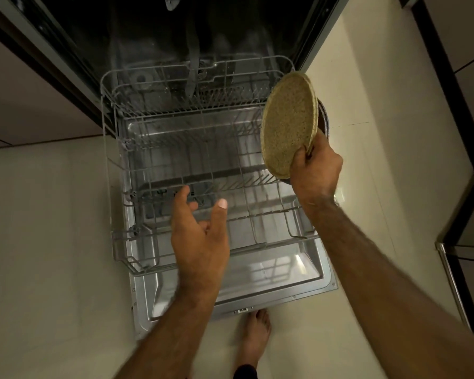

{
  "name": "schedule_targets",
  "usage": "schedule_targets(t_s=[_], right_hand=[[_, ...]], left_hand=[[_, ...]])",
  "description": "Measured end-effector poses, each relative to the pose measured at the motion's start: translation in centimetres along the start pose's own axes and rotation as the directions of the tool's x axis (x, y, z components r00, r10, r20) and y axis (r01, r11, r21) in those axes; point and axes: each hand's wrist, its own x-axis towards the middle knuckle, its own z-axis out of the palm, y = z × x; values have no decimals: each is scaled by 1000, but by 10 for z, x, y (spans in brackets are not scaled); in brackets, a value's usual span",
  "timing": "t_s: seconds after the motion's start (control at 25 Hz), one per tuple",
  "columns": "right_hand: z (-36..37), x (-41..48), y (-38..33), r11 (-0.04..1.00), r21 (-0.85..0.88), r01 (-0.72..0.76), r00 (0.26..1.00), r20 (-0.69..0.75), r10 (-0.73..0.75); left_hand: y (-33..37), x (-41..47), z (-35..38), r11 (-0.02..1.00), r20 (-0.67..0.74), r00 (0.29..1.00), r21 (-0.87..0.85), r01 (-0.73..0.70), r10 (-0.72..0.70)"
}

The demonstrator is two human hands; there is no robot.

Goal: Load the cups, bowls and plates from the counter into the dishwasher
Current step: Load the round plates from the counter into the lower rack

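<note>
Dishwasher [257, 285] has its door flat down, with the lower rack [175, 160] sitting out over it. We hold a speckled tan plate [288, 124] tilted on edge above the rack's right side, our right hand [316, 170] pinching its lower rim. Our left hand [200, 236] hovers over the rack front, fingers loose, holding nothing.

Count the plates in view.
2, perhaps more: a tan plate gripped on edge by the right hand above the rack's right side, and a dark one right behind it, mostly hidden. The rack holds none.
</note>
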Motion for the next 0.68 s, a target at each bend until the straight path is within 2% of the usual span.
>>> schedule_targets(t_s=[0.2,0.4,0.68], right_hand=[[22,3,1,1000,-7,-11,998,57,12],[35,11,1,982,-108,-157,968,181,175],[23,-7,14,961,-199,-194,949,210,235]], left_hand=[[-4,3,-5,999,6,1000,36,-22,22],[-5,4,-11,999,21,1000,52,-17,16],[-2,4,-19,996,17,999,81,-34,32]])
